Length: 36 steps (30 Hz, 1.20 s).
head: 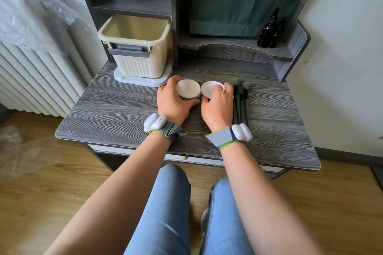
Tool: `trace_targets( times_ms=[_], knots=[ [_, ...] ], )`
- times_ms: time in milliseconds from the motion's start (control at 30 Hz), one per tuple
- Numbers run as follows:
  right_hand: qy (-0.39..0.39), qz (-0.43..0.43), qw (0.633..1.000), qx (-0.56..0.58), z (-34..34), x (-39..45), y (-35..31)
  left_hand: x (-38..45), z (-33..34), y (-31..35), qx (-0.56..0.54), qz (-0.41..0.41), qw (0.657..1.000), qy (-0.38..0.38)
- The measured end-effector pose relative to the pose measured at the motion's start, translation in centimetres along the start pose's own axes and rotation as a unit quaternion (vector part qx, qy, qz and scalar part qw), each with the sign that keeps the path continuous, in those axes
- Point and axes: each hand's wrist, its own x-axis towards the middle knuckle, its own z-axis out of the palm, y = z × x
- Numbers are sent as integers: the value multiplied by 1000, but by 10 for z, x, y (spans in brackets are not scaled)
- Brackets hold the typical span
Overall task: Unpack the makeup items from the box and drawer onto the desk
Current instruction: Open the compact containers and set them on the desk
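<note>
Two round makeup jars sit side by side, nearly touching, at the middle of the grey wood-grain desk [103, 109]. The left hand [172, 101] curls fingers and thumb round the left jar [188, 89], a squat cylinder with a pale flat lid; the right hand [217, 103] cups the right jar [209, 88] likewise, likely setting both down in line beside the slim dark brushes [240, 101], just in front of the ribbed cream plastic box [134, 51]
</note>
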Motion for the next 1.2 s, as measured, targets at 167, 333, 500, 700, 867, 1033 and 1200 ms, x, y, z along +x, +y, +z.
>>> trace_targets(
  times_ms=[167, 333, 500, 700, 867, 1033, 1200],
  knots=[
    [68, -36, 994, 84, -5, -2, -7, -1, 0, 0, -7, 37, 999, 1],
    [57, -81, 994, 41, -6, -4, -9, -2, -1, 4, 7, 84, 996, 8],
    [67, -118, 989, 61, -7, -4, -7, -6, 1, 8, 25, 128, 991, 19],
    [103, -143, 981, 87, -7, -2, -7, -7, 1, 10, 7, 121, 993, 9],
    [194, 1, 977, 88, -17, -2, -6, -5, 1, 5, -1, 52, 999, -14],
    [158, 107, 982, 5, -19, 1, -2, -3, 4, 0, -17, 18, 999, -26],
    [117, 138, 982, -58, -18, 3, -2, -1, 4, -4, -64, 12, 998, -22]
  ],
)
